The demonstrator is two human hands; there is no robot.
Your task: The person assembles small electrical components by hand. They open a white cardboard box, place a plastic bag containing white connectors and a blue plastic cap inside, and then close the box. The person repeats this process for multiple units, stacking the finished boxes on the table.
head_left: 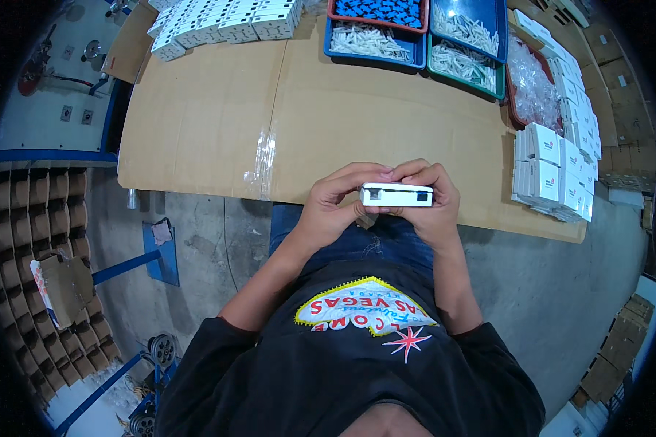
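Observation:
Between both hands, near the front edge of the table, is a small white box-shaped plastic unit (396, 197) with dark openings along the side facing me. My left hand (333, 200) grips its left end, thumb underneath and fingers over the top. On the right end my right hand (436, 200) is closed in the same way, its fingertips meeting the left ones above the unit. The far side of the unit is hidden by my fingers.
Cardboard (197, 124) covers the table. White boxes (550, 171) are stacked at the right, and more white units (226, 22) stand in rows at the far left. Trays (375, 64) of white and blue small parts and a tray of clear plastic bags (533, 84) sit at the back right.

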